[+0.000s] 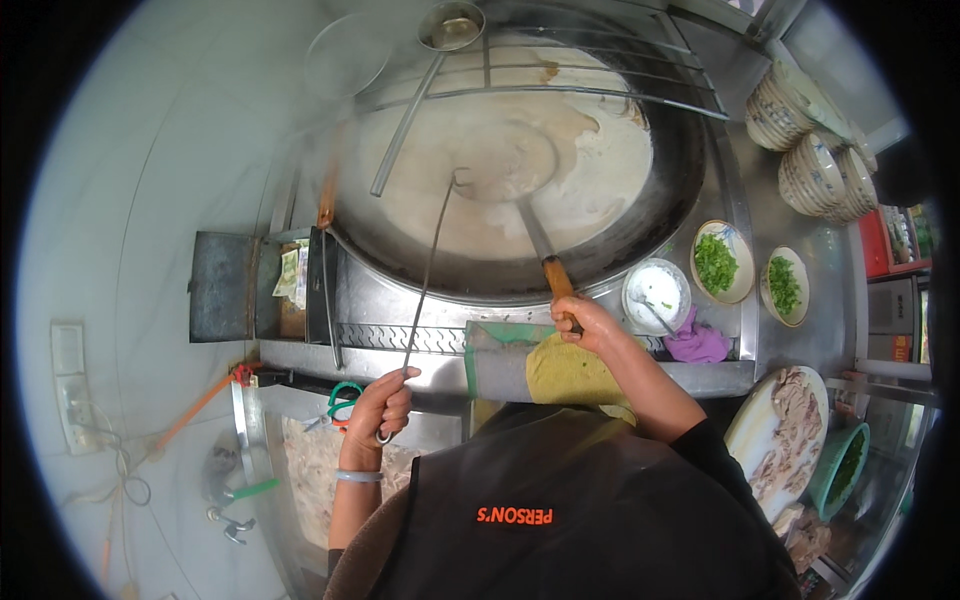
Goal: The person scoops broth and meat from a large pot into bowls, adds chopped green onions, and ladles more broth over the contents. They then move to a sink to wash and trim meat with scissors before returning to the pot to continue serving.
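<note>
My left hand [382, 409] grips a long metal hook [425, 281] near its looped end; the hooked tip is over the cloudy broth [420, 217] in a large wok [675, 199]. Closed on the wooden handle of a strainer or skimmer [536, 229] is my right hand [585, 321]. Its round head lies in the broth, partly hidden by steam, beside the hook's tip. A metal ladle [405, 124] rests above the broth, its bowl on or near a wire rack [555, 90] across the wok's far side.
Right of the wok stand bowls of chopped greens [716, 262], a bowl of white powder [656, 289], a purple cloth [697, 337] and stacked bowls [810, 172]. Sliced meat covers part of a white board [780, 435]. Green-handled scissors [341, 405] lie near my left hand; an open metal box [281, 285] holds banknotes.
</note>
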`<state>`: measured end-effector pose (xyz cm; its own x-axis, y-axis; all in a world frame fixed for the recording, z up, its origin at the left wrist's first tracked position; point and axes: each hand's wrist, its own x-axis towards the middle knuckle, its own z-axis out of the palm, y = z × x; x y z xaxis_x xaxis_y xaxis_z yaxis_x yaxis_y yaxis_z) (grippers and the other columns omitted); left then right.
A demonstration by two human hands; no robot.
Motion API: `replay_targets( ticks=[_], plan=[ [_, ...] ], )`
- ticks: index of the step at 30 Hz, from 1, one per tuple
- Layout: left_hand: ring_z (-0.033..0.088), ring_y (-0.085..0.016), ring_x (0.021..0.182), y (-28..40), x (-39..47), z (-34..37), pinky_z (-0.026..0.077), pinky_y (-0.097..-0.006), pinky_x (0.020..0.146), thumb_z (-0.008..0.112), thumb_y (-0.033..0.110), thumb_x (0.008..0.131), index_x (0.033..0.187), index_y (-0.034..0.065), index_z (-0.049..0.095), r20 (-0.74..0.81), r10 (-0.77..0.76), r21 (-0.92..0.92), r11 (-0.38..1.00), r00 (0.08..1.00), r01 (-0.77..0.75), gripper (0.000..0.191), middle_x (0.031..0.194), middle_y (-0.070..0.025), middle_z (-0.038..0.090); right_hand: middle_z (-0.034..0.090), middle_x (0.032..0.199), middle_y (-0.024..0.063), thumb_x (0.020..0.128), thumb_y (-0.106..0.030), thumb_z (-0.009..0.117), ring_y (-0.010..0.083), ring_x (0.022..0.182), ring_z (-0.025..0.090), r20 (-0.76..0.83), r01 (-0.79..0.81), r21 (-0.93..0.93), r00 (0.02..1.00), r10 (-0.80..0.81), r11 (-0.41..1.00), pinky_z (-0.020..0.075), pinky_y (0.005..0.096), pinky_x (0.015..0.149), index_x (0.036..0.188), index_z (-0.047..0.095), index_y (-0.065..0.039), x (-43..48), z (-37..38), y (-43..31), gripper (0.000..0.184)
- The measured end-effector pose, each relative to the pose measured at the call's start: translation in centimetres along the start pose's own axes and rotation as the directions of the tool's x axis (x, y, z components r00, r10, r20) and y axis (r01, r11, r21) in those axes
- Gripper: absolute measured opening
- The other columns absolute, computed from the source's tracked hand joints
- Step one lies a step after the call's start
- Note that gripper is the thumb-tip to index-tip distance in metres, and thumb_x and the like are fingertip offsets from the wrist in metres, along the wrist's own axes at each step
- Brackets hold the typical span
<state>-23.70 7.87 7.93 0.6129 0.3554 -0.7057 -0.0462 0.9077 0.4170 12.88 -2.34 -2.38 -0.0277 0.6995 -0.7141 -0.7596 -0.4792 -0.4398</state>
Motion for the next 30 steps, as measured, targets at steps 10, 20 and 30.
replay_targets(
  ticks=[10,20,30],
  plan=[
    [0.028,-0.003,0.043,2.2,9.9,3.6,0.021,-0.0188,0.034,0.048,0.018,0.096,0.113,-0.0016,0.054,-0.027,0.069,0.422,0.905,0.997,-0.052,0.027,0.059,0.0061,0.034,0.046,0.065,-0.0009,0.079,-0.007,0.057,0.0063,0.047,0.039,-0.016,-0.031,-0.087,0.999,0.029,0.996,0.0250,0.0220,0.037,0.077,0.049,-0.010,-1.7,1.0,-0.3,0.009],
    [0.032,-0.005,0.044,3.5,11.2,2.5,0.024,-0.0221,0.038,0.049,0.017,0.096,0.113,-0.0014,0.058,-0.108,0.065,0.559,0.829,0.992,0.006,0.026,0.060,0.0045,0.040,0.045,0.067,0.0006,0.080,-0.006,0.058,0.0067,0.048,0.039,0.013,0.005,-0.096,1.000,-0.004,0.995,0.0261,0.0222,0.038,0.088,0.048,-0.007,2.8,1.8,-5.2,0.013],
    [0.032,-0.004,0.045,5.9,17.4,3.9,0.025,-0.0211,0.038,0.046,0.016,0.097,0.110,0.0013,0.057,-0.056,0.105,0.452,0.889,0.993,-0.068,0.022,0.059,0.0047,0.039,0.045,0.067,0.0001,0.079,-0.003,0.058,0.0064,0.046,0.037,0.052,-0.098,-0.043,0.994,0.101,0.994,0.0251,0.0220,0.038,0.092,0.048,-0.006,4.9,2.1,-7.2,0.017]
  ],
)
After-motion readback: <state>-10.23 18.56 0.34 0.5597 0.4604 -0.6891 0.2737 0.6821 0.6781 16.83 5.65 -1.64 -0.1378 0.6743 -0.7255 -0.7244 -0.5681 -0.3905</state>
